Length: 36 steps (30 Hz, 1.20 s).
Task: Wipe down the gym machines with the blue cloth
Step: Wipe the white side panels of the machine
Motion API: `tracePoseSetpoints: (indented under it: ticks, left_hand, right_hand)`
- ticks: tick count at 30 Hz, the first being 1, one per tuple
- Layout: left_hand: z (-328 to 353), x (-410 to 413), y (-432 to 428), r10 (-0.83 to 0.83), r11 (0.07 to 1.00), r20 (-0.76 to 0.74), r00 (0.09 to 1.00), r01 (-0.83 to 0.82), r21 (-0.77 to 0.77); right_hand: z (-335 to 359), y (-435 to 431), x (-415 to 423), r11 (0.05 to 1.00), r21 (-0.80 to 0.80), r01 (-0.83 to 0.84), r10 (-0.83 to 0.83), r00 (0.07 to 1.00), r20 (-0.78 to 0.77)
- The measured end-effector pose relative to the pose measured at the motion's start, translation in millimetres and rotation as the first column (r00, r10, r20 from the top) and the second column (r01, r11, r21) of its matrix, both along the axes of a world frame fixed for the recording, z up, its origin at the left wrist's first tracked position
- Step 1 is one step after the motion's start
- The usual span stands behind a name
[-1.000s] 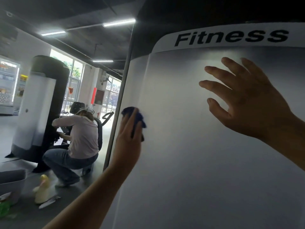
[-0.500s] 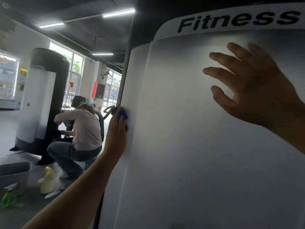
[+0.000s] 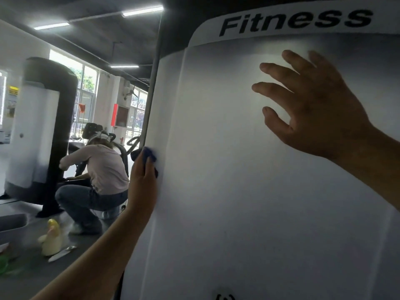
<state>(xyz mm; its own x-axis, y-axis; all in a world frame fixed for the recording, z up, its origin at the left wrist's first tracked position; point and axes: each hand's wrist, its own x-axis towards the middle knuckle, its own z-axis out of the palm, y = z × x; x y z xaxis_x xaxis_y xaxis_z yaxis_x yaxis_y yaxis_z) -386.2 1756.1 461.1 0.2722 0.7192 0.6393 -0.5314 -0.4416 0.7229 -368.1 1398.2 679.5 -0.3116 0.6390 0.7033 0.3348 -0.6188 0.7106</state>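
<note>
I count two gym machines. The near machine [image 3: 238,202], white-panelled, fills 12 to 5 o'clock, and a second machine [image 3: 41,131] stands at 9. One person [image 3: 104,169] crouches beside the second. Of my two hands, the right hand [image 3: 320,109] at 2 o'clock is over the panel with fingers spread. The left hand [image 3: 142,185], just left of centre with fingers together, holds the single blue cloth [image 3: 149,155] bunched against the panel's left edge. One yellow bottle [image 3: 52,239] stands at 8.

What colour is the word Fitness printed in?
Black lettering on a white band, clearest in the head view.
</note>
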Motion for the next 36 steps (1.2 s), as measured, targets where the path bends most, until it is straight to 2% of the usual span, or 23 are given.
tracePoseSetpoints:
  ticks: [2,3,5,6,7,8,10,11,12,13,15,16,17,18,20,21,24,25,27,29,32,34,36]
  left_hand:
    - [-2.8,-11.4,-41.8,0.064,0.978,0.039,0.997,-0.070,0.198]
    - [-6.0,-18.5,-67.9,0.084,0.938,0.049,0.995,-0.096,0.333]
    - [-12.1,-32.1,-116.4,0.160,0.768,0.041,0.986,-0.150,0.622]
    - [-15.8,-34.6,-131.9,0.210,0.673,0.039,0.977,-0.174,0.718]
    - [-16.8,-32.4,-137.0,0.250,0.641,0.047,0.967,-0.202,0.741]
    - [-16.0,-27.9,-136.0,0.268,0.678,0.044,0.962,-0.221,0.701]
    - [-8.0,-24.0,-143.2,0.251,0.837,-0.006,0.968,-0.214,0.504]
    - [-5.9,-22.8,-153.9,0.241,0.882,-0.038,0.970,-0.202,0.425]
    - [-5.1,-23.7,-169.4,0.255,0.881,-0.052,0.965,-0.210,0.424]
    - [-8.1,-25.0,-184.5,0.286,0.835,-0.042,0.957,-0.228,0.501]
    - [-20.1,-27.1,-198.2,0.323,0.637,0.016,0.946,-0.230,0.735]
    - [-20.5,-29.2,-193.2,0.327,0.570,0.040,0.944,-0.231,0.789]
    - [-17.0,-28.9,-182.8,0.341,0.581,0.038,0.939,-0.242,0.777]
    - [-11.9,-29.0,-173.3,0.342,0.670,0.004,0.940,-0.247,0.701]
    - [-4.3,-31.6,-159.4,0.240,0.875,-0.095,0.966,-0.173,0.453]
    - [-6.7,-33.2,-155.3,0.217,0.896,-0.099,0.971,-0.158,0.414]
    - [-30.7,-35.2,-140.8,0.237,0.831,-0.062,0.970,-0.169,0.531]
    - [-39.0,-35.6,-129.4,0.223,0.847,-0.069,0.972,-0.158,0.507]
    - [-52.3,-32.9,-94.6,0.168,0.936,-0.107,0.980,-0.124,0.330]
    - [-64.7,-28.0,-55.5,0.120,0.985,-0.165,0.979,-0.097,0.141]
    - [-74.9,-18.6,-24.5,0.067,0.997,-0.252,0.965,-0.056,0.052]
    - [-78.7,-13.9,-23.7,0.125,0.990,-0.274,0.954,-0.102,0.096]
    - [-80.9,-16.0,-36.0,0.276,0.936,-0.181,0.944,-0.220,0.276]
  right_hand:
    - [-0.6,0.4,1.1,1.000,0.014,-0.018,0.018,1.000,0.012]
    - [-1.4,0.8,1.7,1.000,0.018,-0.020,0.020,1.000,0.020]
    - [-1.9,0.1,1.7,1.000,0.024,-0.013,0.012,1.000,0.020]
    - [-1.4,0.0,0.8,1.000,0.025,-0.004,0.004,1.000,0.014]
    - [-1.1,0.3,-0.3,1.000,0.023,0.003,-0.004,1.000,0.011]
    - [-1.3,0.8,-1.3,1.000,0.021,0.008,-0.008,1.000,0.010]
    - [-1.9,0.5,-1.9,1.000,0.022,0.015,-0.015,1.000,0.010]
    - [-1.9,-0.1,-1.8,1.000,0.022,0.017,-0.018,1.000,0.009]
    - [-1.7,-0.6,-1.5,1.000,0.021,0.018,-0.018,1.000,0.004]
    - [-1.1,-0.9,-0.9,1.000,0.016,0.018,-0.018,1.000,-0.004]
    - [-0.6,-1.3,0.0,1.000,0.007,0.023,-0.023,1.000,-0.016]
    - [-0.6,-1.7,0.2,1.000,0.005,0.021,-0.021,1.000,-0.016]
    - [-0.6,-2.1,0.8,1.000,0.004,0.018,-0.018,1.000,-0.016]
    - [-0.7,-2.6,1.6,1.000,0.007,0.018,-0.018,1.000,-0.023]
    - [-3.3,-2.9,0.5,1.000,0.014,0.010,-0.010,0.999,-0.048]
    - [-7.7,-1.7,-2.6,1.000,0.014,-0.019,0.020,0.997,-0.073]
    - [-46.8,5.4,-18.6,0.986,-0.072,-0.148,0.134,0.977,-0.168]
    - [-70.4,7.3,-25.2,0.971,-0.146,-0.189,0.160,0.969,-0.191]
    - [-120.7,11.9,-35.2,0.917,-0.320,-0.238,0.173,0.961,-0.217]
    - [-156.3,21.3,-33.7,0.874,-0.451,-0.180,0.095,0.974,-0.205]
    - [-173.4,32.7,-20.9,0.865,-0.498,-0.064,-0.052,0.975,-0.216]
    - [-174.3,34.6,-15.5,0.864,-0.504,-0.011,-0.109,0.972,-0.208]
    - [-176.6,34.8,-12.5,0.862,-0.506,0.007,-0.124,0.972,-0.198]
